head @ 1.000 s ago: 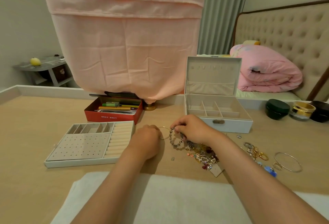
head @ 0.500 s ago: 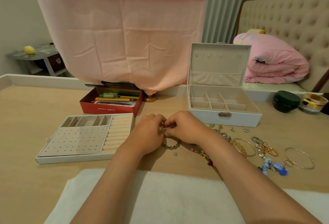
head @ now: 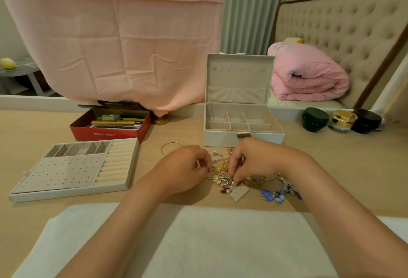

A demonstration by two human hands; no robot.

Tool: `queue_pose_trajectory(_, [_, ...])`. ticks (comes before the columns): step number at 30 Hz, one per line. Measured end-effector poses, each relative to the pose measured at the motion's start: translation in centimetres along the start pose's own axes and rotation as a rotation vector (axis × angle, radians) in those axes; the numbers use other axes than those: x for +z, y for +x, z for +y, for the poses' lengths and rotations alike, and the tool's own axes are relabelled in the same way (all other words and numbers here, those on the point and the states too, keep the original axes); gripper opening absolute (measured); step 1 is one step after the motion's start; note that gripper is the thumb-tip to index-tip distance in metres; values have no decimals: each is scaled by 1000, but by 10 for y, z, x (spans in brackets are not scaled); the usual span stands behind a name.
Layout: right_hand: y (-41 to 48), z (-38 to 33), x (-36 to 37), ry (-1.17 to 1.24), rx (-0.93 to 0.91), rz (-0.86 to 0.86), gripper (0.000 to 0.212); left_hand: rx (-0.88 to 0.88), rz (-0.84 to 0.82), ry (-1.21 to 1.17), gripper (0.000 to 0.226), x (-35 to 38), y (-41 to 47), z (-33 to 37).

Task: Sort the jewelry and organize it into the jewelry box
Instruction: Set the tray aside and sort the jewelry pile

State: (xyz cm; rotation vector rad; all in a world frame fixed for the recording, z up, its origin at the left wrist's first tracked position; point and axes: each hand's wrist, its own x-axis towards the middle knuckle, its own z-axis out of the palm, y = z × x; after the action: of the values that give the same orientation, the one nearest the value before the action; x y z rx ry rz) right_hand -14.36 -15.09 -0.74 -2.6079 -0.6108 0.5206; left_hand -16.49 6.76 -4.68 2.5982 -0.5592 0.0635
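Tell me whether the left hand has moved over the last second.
Yes. The left hand has shifted right, away from the tray and toward the jewelry in front of the box.

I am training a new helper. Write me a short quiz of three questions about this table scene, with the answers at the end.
1. True or false: the jewelry box has its lid shut.
2. Where does the ring tray lie?
A) inside the box
B) on the table, left of the hands
C) on the bed
3. Fill in: the left hand and the right hand both pick at the jewelry pile, and ___ jars stand at the table's right end.

Key: 1 false (the lid stands open); 2 B; 3 three.
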Motion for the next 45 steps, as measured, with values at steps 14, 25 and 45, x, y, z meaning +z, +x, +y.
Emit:
queue_pose_trajectory(14, [-14,1,11,-117,12,21,9,67,-74,92,18,22,-5,27])
queue_pose_trajectory(25, [55,-84,6,188,-180,232,18,-263,181,-220,16,-58,-30,-27])
queue_pose_trajectory(45, [229,-251,70,-274,-543,224,13,-651,339,-295,13,-141,-92,-205])
